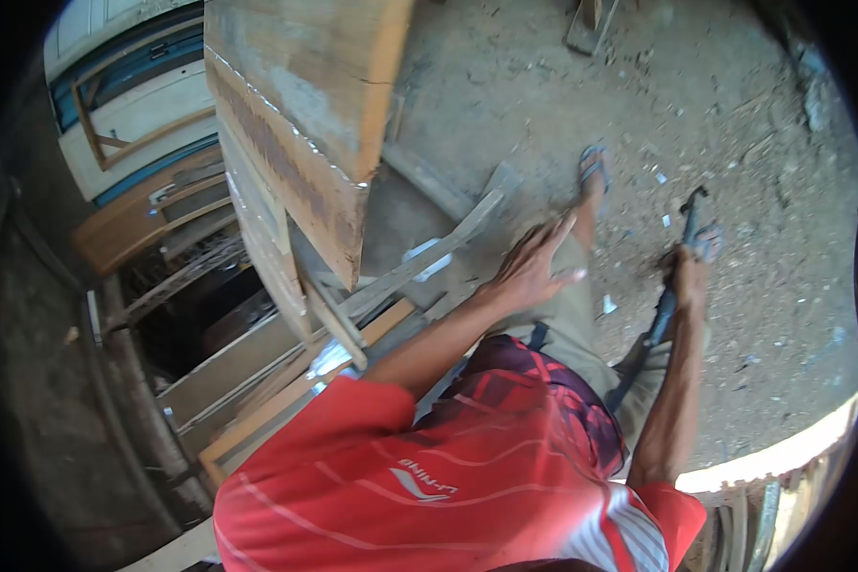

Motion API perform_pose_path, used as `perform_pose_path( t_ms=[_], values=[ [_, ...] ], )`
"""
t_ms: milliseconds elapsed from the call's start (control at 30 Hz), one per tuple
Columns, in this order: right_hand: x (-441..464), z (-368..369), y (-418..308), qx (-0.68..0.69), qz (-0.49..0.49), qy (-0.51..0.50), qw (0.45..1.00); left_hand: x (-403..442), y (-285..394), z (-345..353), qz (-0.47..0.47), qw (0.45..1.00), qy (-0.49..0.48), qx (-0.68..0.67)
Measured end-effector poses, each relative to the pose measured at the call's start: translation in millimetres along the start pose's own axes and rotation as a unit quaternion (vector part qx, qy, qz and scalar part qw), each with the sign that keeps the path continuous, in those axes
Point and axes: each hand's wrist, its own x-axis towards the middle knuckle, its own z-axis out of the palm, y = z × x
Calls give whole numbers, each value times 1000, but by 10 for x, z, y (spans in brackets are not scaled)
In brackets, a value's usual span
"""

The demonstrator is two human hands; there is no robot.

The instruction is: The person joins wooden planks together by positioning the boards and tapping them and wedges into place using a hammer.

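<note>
My right hand is closed around a long, dark bluish bar with a small hooked head at its far end. The bar slants from beside my hip past my right leg, its head out over the floor near my right foot. Over my left thigh, my left hand is held with the thumb apart and the fingers stretched out, nothing in it. Whether that hand touches the trousers I cannot tell.
A large worn wooden panel stands close on my left. Below it lie loose boards and a grey plank. Door-like panels lean at the far left. Chips and scraps litter the dirt floor. A wooden piece lies ahead.
</note>
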Motion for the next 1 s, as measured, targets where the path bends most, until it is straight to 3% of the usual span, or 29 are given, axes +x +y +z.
perform_pose_path(
  t_ms=[67,167,300,333,433,633,733,1000],
  values=[
    [329,-96,316,21,50,-9,998,328,-520,621,-44,998,34,-18],
    [523,-129,762,63,82,35,994,463,-888,1190,-27,999,-20,34],
    [771,-298,948,66,167,20,983,664,-836,1261,-61,990,-105,71],
    [946,-346,1065,176,165,-2,970,709,-846,1249,-67,988,-119,70],
    [1029,-382,1036,311,154,-21,938,693,-919,1295,-57,989,-98,95],
    [822,-126,642,192,88,25,977,744,-929,1297,-63,987,-105,101],
    [801,-115,533,155,104,19,982,747,-932,1299,-55,987,-97,113],
    [912,-163,756,177,101,-22,979,731,-965,1347,-56,987,-99,116]
  ],
)
